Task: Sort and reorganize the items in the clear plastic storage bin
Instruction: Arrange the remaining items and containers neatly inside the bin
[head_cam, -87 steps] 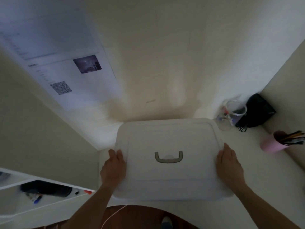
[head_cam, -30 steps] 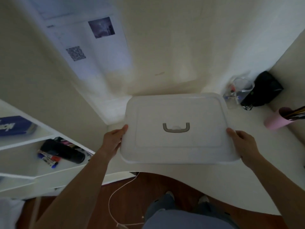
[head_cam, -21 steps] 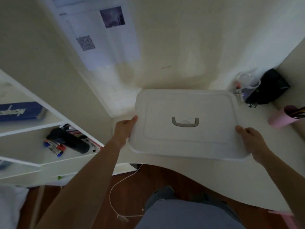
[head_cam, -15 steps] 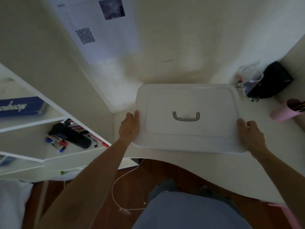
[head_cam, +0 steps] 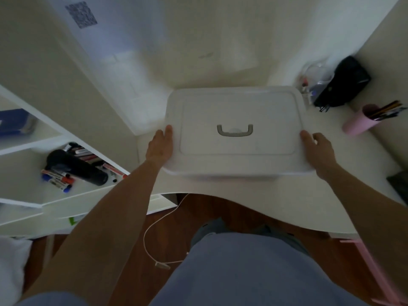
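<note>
The clear plastic storage bin [head_cam: 237, 173] sits on the white tabletop [head_cam: 287, 204], close to its curved front edge, with its white lid [head_cam: 236, 107] closed on top so that nothing inside can be seen. A grey handle [head_cam: 235, 130] lies flat in the middle of the lid. The left hand [head_cam: 159, 147] rests against the left edge of the lid, fingers straight and pointing away from the person, so its grip is loose and flat rather than curled round anything. The right hand [head_cam: 318, 151] lies at the right edge of the lid, thumb along the rim and fingers relaxed and slightly spread; it touches the edge without clasping it. Both forearms reach in from the bottom of the view. At the back right corner of the tabletop stand a clear jar [head_cam: 314, 81] with small items in it, just beside the bin's far right corner, and next to that a black pouch [head_cam: 344, 81]. Further right, a pink cup [head_cam: 358, 122] holds pencils. To the left, a white shelf [head_cam: 24, 186] carries a black cylinder [head_cam: 77, 167] and a scatter of markers [head_cam: 58, 180]. A sheet with a QR code [head_cam: 81, 14] hangs on the wall above. A white cable [head_cam: 159, 226] trails over the wooden floor below.
</note>
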The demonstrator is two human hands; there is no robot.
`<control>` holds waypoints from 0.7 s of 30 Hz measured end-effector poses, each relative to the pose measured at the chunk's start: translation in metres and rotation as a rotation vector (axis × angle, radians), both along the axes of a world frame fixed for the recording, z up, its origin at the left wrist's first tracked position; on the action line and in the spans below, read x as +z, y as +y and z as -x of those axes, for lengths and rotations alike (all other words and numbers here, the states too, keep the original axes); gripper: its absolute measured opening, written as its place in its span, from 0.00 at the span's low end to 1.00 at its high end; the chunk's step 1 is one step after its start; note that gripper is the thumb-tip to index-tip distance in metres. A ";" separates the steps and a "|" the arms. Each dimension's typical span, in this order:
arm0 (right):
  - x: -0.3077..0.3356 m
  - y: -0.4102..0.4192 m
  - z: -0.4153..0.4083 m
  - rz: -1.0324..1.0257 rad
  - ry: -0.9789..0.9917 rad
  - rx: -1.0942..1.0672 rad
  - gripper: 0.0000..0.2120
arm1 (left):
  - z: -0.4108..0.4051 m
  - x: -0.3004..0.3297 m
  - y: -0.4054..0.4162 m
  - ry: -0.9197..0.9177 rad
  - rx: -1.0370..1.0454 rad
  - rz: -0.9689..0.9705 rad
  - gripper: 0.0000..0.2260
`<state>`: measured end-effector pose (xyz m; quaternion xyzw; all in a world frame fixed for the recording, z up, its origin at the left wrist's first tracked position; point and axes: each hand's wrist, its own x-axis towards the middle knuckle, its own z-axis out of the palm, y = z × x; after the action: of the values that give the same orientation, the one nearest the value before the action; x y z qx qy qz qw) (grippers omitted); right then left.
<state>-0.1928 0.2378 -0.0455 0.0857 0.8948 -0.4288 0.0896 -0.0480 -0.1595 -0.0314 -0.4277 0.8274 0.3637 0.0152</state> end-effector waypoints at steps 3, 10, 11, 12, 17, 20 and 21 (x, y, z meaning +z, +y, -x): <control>-0.001 0.001 0.009 0.009 -0.082 0.008 0.29 | 0.001 -0.011 -0.008 0.031 0.003 -0.095 0.32; 0.026 -0.015 0.049 -0.289 -0.185 0.043 0.36 | 0.028 0.003 -0.026 -0.048 -0.017 0.123 0.27; 0.031 -0.025 0.053 -0.374 -0.065 0.093 0.35 | 0.037 0.007 -0.018 -0.026 -0.037 0.377 0.29; 0.035 -0.037 0.059 -0.436 0.064 0.163 0.34 | 0.048 0.014 -0.008 0.004 -0.112 0.576 0.30; 0.011 -0.068 0.087 -0.709 0.215 0.533 0.35 | 0.084 -0.010 0.007 -0.073 -0.563 0.716 0.32; -0.009 -0.062 0.082 -0.774 0.317 0.488 0.34 | 0.083 -0.030 0.007 -0.028 -0.558 0.814 0.32; -0.011 -0.062 0.081 -0.778 0.331 0.481 0.33 | 0.083 -0.032 0.007 -0.018 -0.559 0.818 0.32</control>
<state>-0.2740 0.1758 -0.0564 -0.1659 0.9854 -0.0376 0.0039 -0.1314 -0.1524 -0.0632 -0.1635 0.9852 -0.0126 -0.0500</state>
